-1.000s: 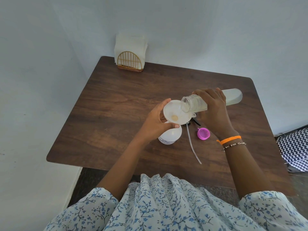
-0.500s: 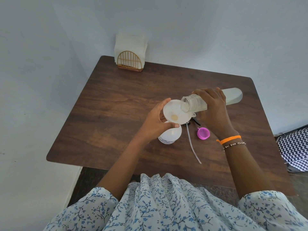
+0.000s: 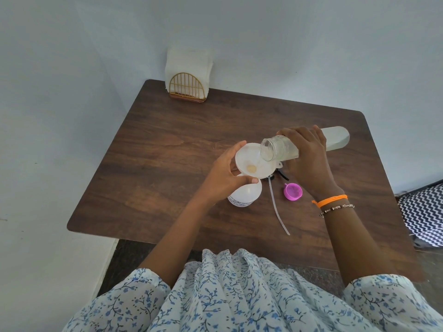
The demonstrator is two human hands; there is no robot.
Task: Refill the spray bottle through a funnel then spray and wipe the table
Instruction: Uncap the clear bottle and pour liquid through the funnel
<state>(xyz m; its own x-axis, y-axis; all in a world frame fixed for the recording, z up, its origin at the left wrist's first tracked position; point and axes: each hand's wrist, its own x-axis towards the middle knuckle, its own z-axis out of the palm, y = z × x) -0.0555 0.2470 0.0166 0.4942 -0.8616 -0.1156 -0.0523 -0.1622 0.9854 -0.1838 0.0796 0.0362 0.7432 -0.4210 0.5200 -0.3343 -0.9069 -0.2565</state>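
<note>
A white spray bottle (image 3: 244,196) stands near the middle of the brown table (image 3: 167,149). A white funnel (image 3: 251,161) sits in its neck, and my left hand (image 3: 225,174) pinches the funnel's near rim. My right hand (image 3: 309,159) grips a clear refill bottle (image 3: 335,140), tipped on its side with its open mouth over the funnel's right edge. Clear liquid runs from the mouth into the funnel. The spray head with its thin dip tube (image 3: 278,212) lies on the table just right of the spray bottle.
A pink cap (image 3: 292,191) lies beside the tube, under my right wrist. A gold wire napkin holder (image 3: 188,88) with white napkins stands at the far left corner against the wall. A zigzag-patterned cushion (image 3: 424,214) lies beyond the table's right edge.
The refill bottle has tipped slightly further, its mouth a little lower over the funnel. Both hands have stayed in place.
</note>
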